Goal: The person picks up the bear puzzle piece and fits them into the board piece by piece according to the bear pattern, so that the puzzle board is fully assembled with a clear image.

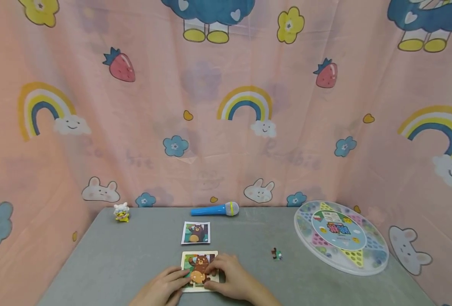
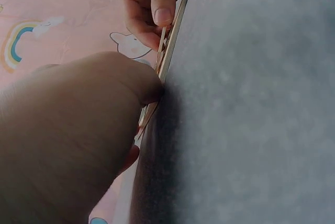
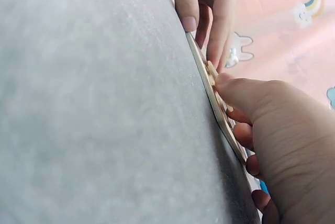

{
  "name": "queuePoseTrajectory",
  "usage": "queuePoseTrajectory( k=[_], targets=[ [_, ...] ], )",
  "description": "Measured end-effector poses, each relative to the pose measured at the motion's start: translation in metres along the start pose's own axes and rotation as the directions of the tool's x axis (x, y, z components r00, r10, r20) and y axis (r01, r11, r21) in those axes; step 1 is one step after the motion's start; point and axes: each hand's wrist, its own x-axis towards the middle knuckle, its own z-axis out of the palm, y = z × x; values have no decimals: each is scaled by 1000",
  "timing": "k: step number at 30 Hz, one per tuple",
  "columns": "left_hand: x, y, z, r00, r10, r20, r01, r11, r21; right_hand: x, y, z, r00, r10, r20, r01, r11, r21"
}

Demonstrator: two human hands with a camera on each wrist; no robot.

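Note:
A wooden jigsaw puzzle of a brown bear in a pale tray (image 1: 187,253) lies near the table's front. My left hand (image 1: 161,285) rests at its left side, the thumb at the near edge and fairly straight fingers on the picture. Over the right part, my right hand (image 1: 231,276) pinches a small puzzle piece (image 3: 213,70) between thumb and fingers; it stands tilted above the tray, its picture mostly hidden. A picture card (image 1: 196,233) with the same bear lies just behind the tray. Farther right is a loose puzzle piece (image 1: 277,254), green and brown.
A blue toy microphone (image 1: 214,209) lies along the back edge of the grey table (image 1: 142,246). At back left stands a small yellow and white figurine (image 1: 121,212). A round board game (image 1: 340,236) covers the right side. A pink patterned curtain (image 1: 210,170) surrounds the table.

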Motion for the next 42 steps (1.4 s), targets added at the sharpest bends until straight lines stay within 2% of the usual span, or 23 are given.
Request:
queuePoseTrajectory(
  k=[2,6,10,13,18,26,34,42],
  targets=[
    [2,1,0,1000,28,11,-28,1000,5,-2,0,0,1000,-2,-6,2,1000,-8],
    [5,0,2,995,83,55,-81,996,-37,-4,0,2,1000,-20,-22,19,999,-36],
    [5,-9,8,983,183,23,-180,980,-88,-4,-2,3,999,-40,-19,39,998,-50],
    [3,-15,13,973,231,-9,-230,968,-100,-4,-2,5,999,-42,-14,41,998,-37],
    [2,-17,13,976,219,14,-216,969,-119,-3,0,6,999,-31,-16,31,999,-13],
    [3,-15,10,983,172,67,-160,974,-158,-2,1,7,1000,0,-7,1,1000,3],
    [3,-11,9,990,114,83,-96,975,-201,-3,2,8,999,-43,-23,43,999,-25],
    [2,-10,11,993,85,83,-64,971,-229,-3,2,8,998,-56,-32,55,998,-33]
  ],
)
